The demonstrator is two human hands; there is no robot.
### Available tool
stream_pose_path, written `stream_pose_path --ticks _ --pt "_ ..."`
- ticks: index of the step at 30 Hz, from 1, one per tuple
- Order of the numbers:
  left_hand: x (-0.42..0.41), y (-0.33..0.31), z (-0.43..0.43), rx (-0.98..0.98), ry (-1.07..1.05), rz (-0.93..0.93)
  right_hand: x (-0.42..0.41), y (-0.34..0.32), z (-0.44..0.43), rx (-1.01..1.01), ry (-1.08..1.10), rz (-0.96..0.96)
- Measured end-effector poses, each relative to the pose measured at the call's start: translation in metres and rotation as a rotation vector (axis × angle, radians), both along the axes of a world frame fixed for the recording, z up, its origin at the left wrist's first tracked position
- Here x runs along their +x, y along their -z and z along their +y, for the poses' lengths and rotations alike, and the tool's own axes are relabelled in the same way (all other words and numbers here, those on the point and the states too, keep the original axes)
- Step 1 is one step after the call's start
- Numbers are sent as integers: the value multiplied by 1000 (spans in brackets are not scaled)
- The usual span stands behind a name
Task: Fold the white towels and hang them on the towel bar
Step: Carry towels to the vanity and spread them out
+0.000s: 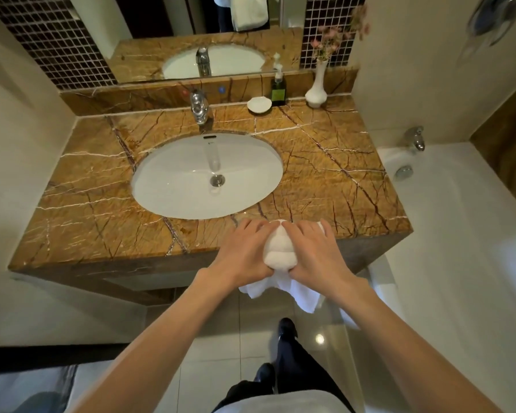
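Observation:
A small white towel [279,251] lies bunched at the front edge of the brown marble counter [96,210], right of the sink. Its loose end hangs down over the counter's front. My left hand [245,251] presses on the towel's left side and my right hand [313,251] on its right side, fingers spread over the top and thumbs tucked under the bundle. Another white towel [248,11] shows in the mirror, hanging. No towel bar is in view.
An oval white sink [167,186] with a chrome tap [200,107] sits in the counter. A soap dish [259,104], a green soap bottle [278,89] and a white vase [317,90] stand at the back right. The bathtub [447,210] lies to the right.

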State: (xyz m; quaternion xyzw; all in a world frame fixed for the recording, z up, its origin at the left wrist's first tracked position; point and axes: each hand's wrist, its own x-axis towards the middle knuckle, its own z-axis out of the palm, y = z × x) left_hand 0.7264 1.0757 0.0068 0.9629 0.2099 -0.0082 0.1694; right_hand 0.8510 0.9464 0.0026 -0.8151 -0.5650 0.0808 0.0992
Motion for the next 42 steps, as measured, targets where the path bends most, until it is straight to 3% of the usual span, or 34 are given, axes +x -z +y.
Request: stream_pose_path --ticks 13,42 --pt "94 -6 40 -5 -39 -13 96 -2 45 46 -6 -25" --pt "222 -4 170 5 53 -28 209 -16 165 -35 92 -16"
